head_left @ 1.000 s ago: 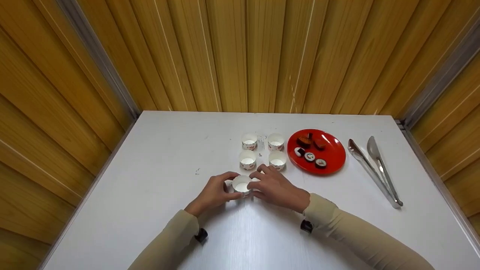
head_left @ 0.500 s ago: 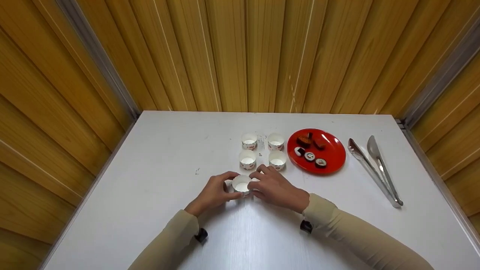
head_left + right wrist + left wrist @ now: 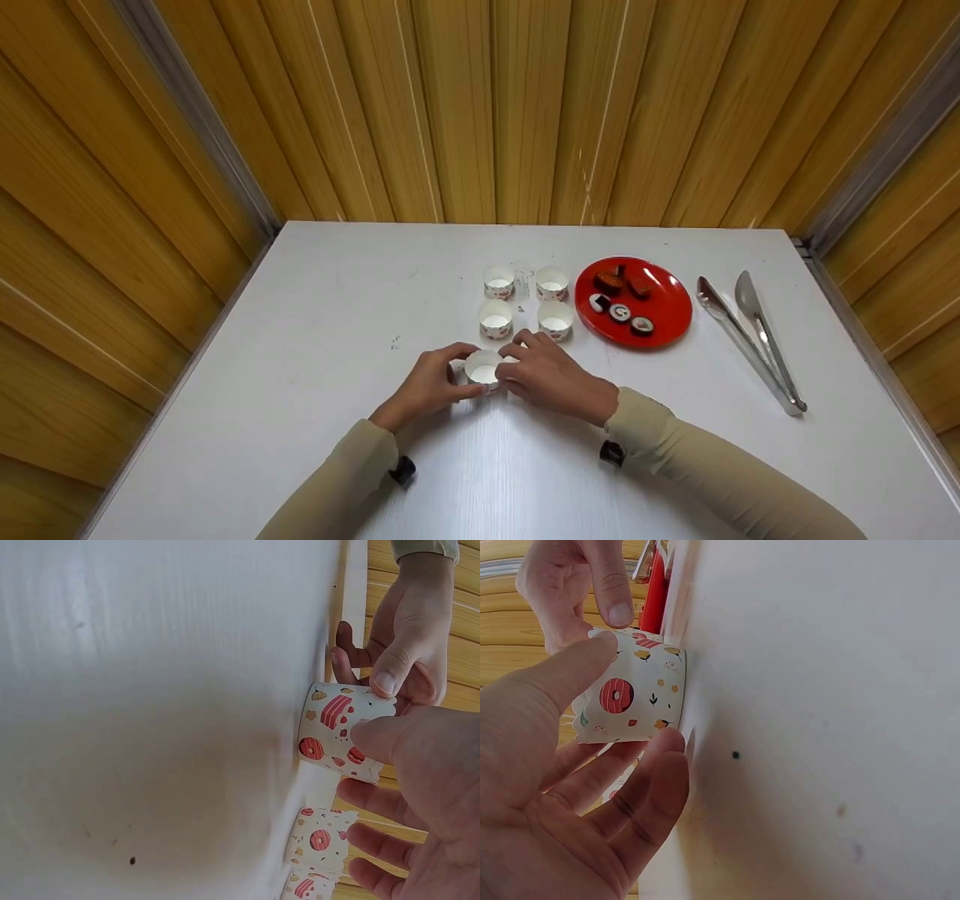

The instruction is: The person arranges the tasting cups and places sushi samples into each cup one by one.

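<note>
Cup point(image 3: 482, 367) partly behind the hands point(image 3: 551, 379).

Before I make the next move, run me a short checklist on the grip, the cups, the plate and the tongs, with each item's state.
1. Nearest cup held: ok; left hand and right hand both grip it.
2. Nearest cup upright: ok; its opening faces up.
3. Base seated on table: cannot tell; it is at or just above the surface.
4. Right hand clear of front-right cup of the four standing behind: cannot tell; they overlap in the head view.
5. Sushi pieces inside the rim of red plate: ok.
6. A hand free for tongs: not ok; both are on the nearest cup, and the tongs lie right of the plate.
</note>
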Demonstrator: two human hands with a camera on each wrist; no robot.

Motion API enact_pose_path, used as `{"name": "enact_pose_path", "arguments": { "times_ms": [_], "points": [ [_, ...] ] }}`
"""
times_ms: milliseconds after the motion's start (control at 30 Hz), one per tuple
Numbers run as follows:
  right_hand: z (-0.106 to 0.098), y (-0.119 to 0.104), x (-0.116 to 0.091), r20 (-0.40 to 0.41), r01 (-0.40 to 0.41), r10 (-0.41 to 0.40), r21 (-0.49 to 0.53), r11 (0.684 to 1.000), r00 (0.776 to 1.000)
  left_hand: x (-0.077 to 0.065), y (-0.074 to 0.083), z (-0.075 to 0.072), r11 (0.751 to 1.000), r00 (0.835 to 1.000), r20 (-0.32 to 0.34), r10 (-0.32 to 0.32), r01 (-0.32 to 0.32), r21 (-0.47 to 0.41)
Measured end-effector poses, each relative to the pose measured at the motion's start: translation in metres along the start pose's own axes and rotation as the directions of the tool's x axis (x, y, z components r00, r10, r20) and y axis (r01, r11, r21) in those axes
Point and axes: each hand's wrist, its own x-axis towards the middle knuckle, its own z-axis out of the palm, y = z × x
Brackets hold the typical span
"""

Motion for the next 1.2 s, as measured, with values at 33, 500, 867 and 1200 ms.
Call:
{"name": "enact_pose_path", "arguments": {
  "times_ms": [33, 500, 867, 1200],
  "points": [
    [-0.0002, -0.0002, 0.0002, 0.002, -0.001, 0.001, -0.001, 1.0, 1.0, 0.0, 0.0001, -0.0001, 1.0, 1.0, 0.001, -0.002, 0.002, 0.0],
    [-0.0019, 0.0008, 0.0021, 0.001, -0.003, 0.002, 0.0, 1.0, 1.0, 0.0, -0.0008, -0.0007, 1.0, 1.0, 0.0, 0.004, -0.004, 0.002],
    [-0.0039, 0.0017, 0.0021, -0.024, 0.012, -0.013, -0.029, 1.0, 1.0, -0.001, -0.0015, -0.0008, 1.0, 1.0, 0.0, 0.031, -0.031, -0.001],
    [-0.008, 0.0008, 0.0027, -0.006, 0.0, 0.0, -0.003, 1.0, 1.0, -0.0004, -0.0016, -0.0014, 1.0, 1.0, 0.005, 0.022, -0.022, 0.001]
  ]
}}
